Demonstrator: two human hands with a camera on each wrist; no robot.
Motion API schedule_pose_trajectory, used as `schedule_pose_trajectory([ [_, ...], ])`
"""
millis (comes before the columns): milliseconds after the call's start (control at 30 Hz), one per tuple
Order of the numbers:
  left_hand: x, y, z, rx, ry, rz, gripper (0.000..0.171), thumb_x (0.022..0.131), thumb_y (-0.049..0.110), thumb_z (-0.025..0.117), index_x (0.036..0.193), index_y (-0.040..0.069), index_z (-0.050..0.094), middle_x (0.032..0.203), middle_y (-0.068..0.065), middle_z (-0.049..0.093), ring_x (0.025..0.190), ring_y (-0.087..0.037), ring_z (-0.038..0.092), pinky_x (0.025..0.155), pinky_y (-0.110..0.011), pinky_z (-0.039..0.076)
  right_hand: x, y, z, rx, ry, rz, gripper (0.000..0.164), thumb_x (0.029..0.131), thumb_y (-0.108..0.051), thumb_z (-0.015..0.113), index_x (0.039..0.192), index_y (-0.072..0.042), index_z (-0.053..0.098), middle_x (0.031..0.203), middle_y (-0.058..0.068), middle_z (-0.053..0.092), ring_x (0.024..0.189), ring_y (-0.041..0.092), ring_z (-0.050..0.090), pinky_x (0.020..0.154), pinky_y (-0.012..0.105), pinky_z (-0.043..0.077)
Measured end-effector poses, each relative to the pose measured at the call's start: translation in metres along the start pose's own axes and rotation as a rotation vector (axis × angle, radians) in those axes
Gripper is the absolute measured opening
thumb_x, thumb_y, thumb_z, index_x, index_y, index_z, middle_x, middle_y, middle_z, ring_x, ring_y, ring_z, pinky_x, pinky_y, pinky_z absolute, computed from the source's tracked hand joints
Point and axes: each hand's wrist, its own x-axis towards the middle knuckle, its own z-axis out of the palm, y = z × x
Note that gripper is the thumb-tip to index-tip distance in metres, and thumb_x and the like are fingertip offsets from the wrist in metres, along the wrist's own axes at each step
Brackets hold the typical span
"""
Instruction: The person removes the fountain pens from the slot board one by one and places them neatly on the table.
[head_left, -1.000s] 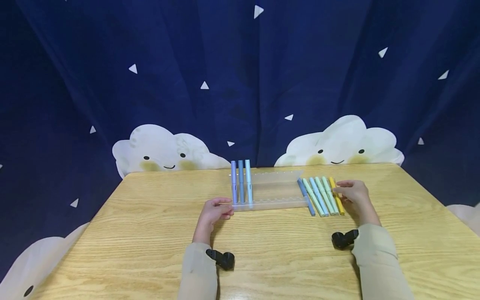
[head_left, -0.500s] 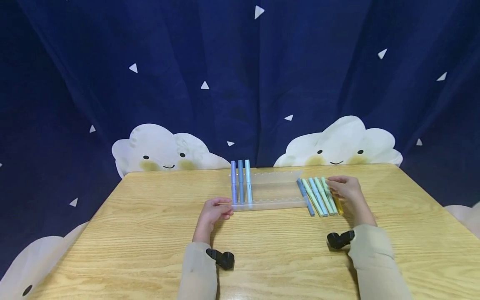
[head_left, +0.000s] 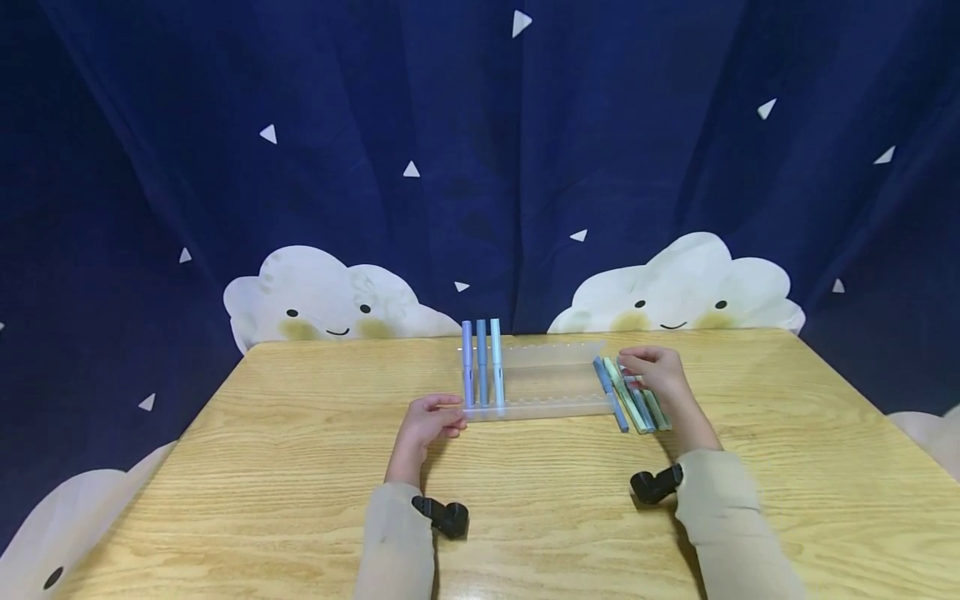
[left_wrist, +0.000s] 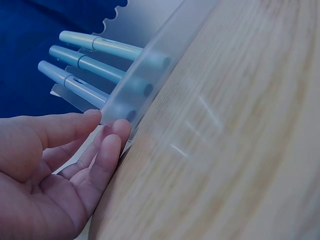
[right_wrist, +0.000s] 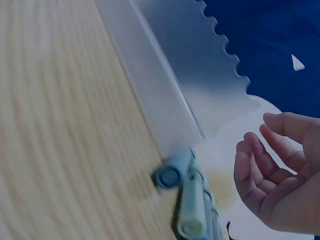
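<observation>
A translucent plastic pen rack (head_left: 555, 408) with notched edges stands mid-table. Three capped pens rest in its left notches: a violet one (head_left: 467, 362), a darker blue one (head_left: 482, 362) and a light blue one (head_left: 497, 362). My left hand (head_left: 426, 425) holds the rack's left end by the corner, its fingertips seen against the plastic in the left wrist view. Over the loose pens at the rack's right hovers my right hand (head_left: 660, 375), fingers loosely bent, nothing between them. Beneath it lie a blue pen (head_left: 611, 396), a pale green pen (head_left: 630, 398) and others, partly hidden.
The wooden table (head_left: 540, 508) runs back to a dark blue curtain (head_left: 480, 167) printed with white clouds and triangles. A black wrist camera (head_left: 450, 518) sits on the left sleeve, another black wrist camera (head_left: 656, 485) on the right one.
My right hand has moved left from beside the yellow pen, across the row, to above the pale green and blue pens. The yellow pen is now hidden. The left hand stays put.
</observation>
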Motion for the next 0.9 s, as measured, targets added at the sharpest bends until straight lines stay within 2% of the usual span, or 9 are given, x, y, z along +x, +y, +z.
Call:
schedule_pose_trajectory([
  [200,-0.001,0.001,-0.001,0.006,-0.009,-0.011,0.022,0.081,-0.008,0.056,0.103,-0.013,0.056,0.069,-0.009,0.061,0.058,-0.012,0.058,0.053,-0.020,0.050,-0.007,-0.011,0.022,-0.011,-0.031,-0.013,0.030,0.087,-0.009,0.055,0.106,0.014,0.053,0.080,0.000,0.058,0.069,0.012,0.058,0.062,0.028,0.053],
  [433,-0.001,0.003,-0.001,0.005,-0.006,-0.024,0.022,0.081,-0.008,0.057,0.103,-0.011,0.057,0.069,-0.008,0.061,0.058,-0.011,0.058,0.054,-0.021,0.050,-0.007,-0.013,0.043,0.063,-0.051,-0.045,0.024,0.086,-0.005,0.056,0.098,0.015,0.055,0.070,-0.003,0.058,0.062,0.011,0.058,0.053,0.026,0.052],
  [667,-0.003,0.005,0.000,0.003,-0.013,-0.002,0.024,0.081,-0.008,0.056,0.105,-0.014,0.055,0.070,-0.012,0.062,0.057,-0.011,0.058,0.053,-0.021,0.050,-0.007,-0.015,0.060,0.090,-0.080,-0.041,0.024,0.086,-0.006,0.056,0.099,0.014,0.056,0.073,-0.003,0.059,0.065,0.012,0.058,0.056,0.028,0.052],
  [833,-0.001,0.000,-0.001,0.021,-0.009,0.016,0.021,0.080,-0.006,0.059,0.101,-0.010,0.059,0.073,-0.014,0.063,0.059,-0.012,0.059,0.054,-0.022,0.051,-0.007,-0.017,0.073,0.087,-0.107,-0.061,0.023,0.085,-0.003,0.056,0.099,0.016,0.055,0.073,-0.001,0.060,0.064,0.013,0.059,0.055,0.030,0.053],
  [900,0.002,-0.005,-0.003,0.005,-0.038,0.049,0.018,0.080,-0.004,0.061,0.097,-0.008,0.061,0.071,-0.014,0.063,0.059,-0.013,0.060,0.054,-0.022,0.051,-0.008,-0.019,0.077,0.088,-0.121,-0.062,0.023,0.085,-0.002,0.055,0.099,0.017,0.055,0.073,0.000,0.061,0.064,0.014,0.059,0.055,0.029,0.053],
])
